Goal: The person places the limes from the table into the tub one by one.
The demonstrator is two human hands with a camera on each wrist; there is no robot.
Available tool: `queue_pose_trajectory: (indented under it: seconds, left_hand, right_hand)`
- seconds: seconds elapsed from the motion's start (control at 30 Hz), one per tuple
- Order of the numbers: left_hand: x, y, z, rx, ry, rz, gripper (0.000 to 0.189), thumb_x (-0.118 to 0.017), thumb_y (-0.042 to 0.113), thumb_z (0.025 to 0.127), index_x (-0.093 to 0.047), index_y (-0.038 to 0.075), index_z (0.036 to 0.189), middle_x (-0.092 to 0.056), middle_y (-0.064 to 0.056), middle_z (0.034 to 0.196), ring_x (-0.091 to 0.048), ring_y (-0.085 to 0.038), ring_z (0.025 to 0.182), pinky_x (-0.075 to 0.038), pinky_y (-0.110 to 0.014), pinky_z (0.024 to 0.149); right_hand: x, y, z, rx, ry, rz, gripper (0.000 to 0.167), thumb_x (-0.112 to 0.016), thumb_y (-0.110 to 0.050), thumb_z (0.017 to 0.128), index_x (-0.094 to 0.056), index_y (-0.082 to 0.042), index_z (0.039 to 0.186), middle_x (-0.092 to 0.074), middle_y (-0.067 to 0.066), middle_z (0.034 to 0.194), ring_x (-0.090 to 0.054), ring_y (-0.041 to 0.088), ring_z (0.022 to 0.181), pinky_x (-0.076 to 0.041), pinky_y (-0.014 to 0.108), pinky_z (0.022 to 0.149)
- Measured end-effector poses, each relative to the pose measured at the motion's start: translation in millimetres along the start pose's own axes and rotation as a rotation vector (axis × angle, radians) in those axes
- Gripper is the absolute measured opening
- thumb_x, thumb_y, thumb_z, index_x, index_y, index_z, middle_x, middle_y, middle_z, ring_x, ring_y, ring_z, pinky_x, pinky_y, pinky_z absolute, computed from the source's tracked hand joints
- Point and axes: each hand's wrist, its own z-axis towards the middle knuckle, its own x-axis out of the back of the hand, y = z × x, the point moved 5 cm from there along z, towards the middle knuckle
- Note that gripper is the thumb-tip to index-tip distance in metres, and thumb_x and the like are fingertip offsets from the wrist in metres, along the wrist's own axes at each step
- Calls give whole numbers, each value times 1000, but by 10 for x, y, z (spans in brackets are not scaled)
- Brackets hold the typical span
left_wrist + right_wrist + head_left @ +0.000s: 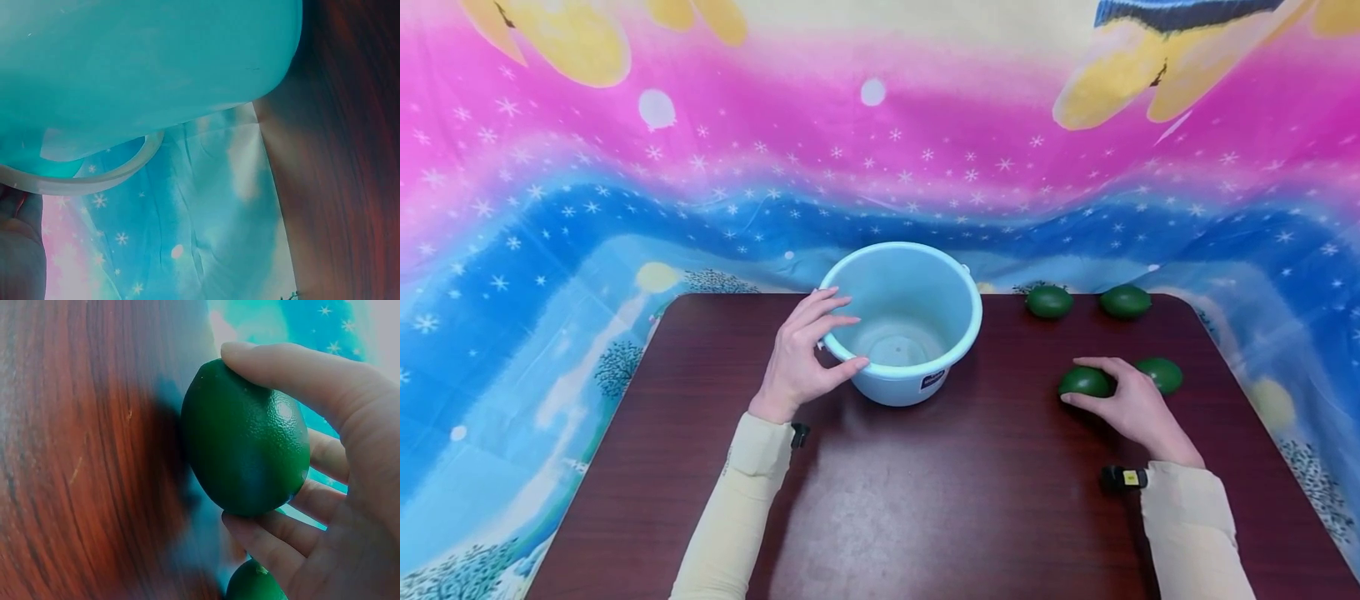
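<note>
At the near left of the light blue bucket [891, 387], my left hand [805, 354] lies at the rim, its fingers stretched over the opening and its thumb along the front. The left wrist view shows the bucket's side, its pale handle [100, 181] and part of the hand [22, 250]. On the right, my right hand [1135, 408] pinches a dark green lime [244, 437] between thumb and fingers, close over the table. Another lime [1161, 377] lies just behind that hand, and its end peeks out at the bottom of the right wrist view.
Two more limes, one left [1049, 302] and one right [1125, 302], sit near the back edge of the dark wood table [880, 508]. A patterned cloth [880, 167] hangs behind the table and around its sides. A dark label [933, 380] marks the bucket's front.
</note>
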Motion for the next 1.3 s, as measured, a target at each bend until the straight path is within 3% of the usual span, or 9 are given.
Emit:
queue_pose_trajectory:
  seconds: [0.4, 0.83, 1.1, 1.3]
  left_hand:
    - [22, 17, 14, 56, -68, -10, 64, -70, 65, 86, -79, 5, 108, -65, -10, 132, -46, -25, 139, -32, -46, 117]
    - [-42, 195, -5, 6, -106, -46, 62, -72, 63, 84, -78, 7, 110, -66, -12, 130, -48, -28, 137, -37, -45, 114]
    - [-59, 236, -30, -2, -104, -47, 77, -71, 64, 85, -68, 4, 133, -59, -12, 141, -43, -30, 141, -32, -46, 117]
    - [-71, 222, -61, 16, -83, -47, 83, -71, 66, 84, -63, 4, 140, -55, -10, 147, -41, -30, 143, -33, -46, 117]
  right_hand:
    - [11, -11, -10, -9, 3, 2, 71, -77, -48, 89, -57, -7, 143, -51, 24, 142, -51, 43, 118, -48, 66, 88]
    - [-2, -4, -11, -27, 4, 14, 72, -77, -49, 89, -55, -8, 145, -50, 24, 141, -52, 42, 116, -48, 66, 88]
    - [10, -19, -36, -30, -13, 3, 73, -74, -50, 91, -53, -8, 147, -51, 25, 141, -52, 43, 115, -46, 69, 89]
    - [31, -14, -48, -28, -91, -10, 79, -76, -48, 90, -48, -6, 150, -49, 28, 142, -54, 45, 114, -47, 68, 90]
